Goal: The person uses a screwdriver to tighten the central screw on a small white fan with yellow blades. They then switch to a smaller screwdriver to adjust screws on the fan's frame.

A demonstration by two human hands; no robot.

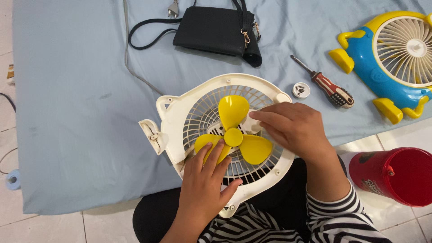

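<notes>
While propped half on the edge of the pale blue bedsheet (72,112) and half over the lap, rests tilted toward the body: a cream plastic fan housing with a round wire-pattern grille (180,112). Carries a glossy yellow three-bladed plastic propeller (233,112) at its centre, hub facing up.

Left hand (204,180): laid flat and spread, nothing clasped, fingertips pressing on the lower-left blade and the grille beneath it. Right hand (294,128): fingers drawn close together, tips on a small white part just beside the upper blade; cannot tell whether actually pinched or only touched, since hidden under the fingertips.

Near the right hand on the sheet: a screwdriver with a red, black and white striped handle (330,88) and, just beside its handle, a small round white plastic cap (301,90). Farther right, a blue and yellow fan front with cream vanes (396,54). At the top, a black fabric shoulder bag (211,29), a grey cord (128,54) and its plug (173,8). On the tiled floor by the knee, a red plastic cup (396,175).

Likely risks, judged from this layout:
- Overhanging the bed edge with little under it, so liable to tip off the lap if the left hand's pressure eases.
- Thin blade under finger pressure, so open to bending or cracking if pushed sideways.
- Small white cap loose on soft cloth near the edge, easily nudged off and lost.
- Cup close to the knee, easily knocked over.
</notes>
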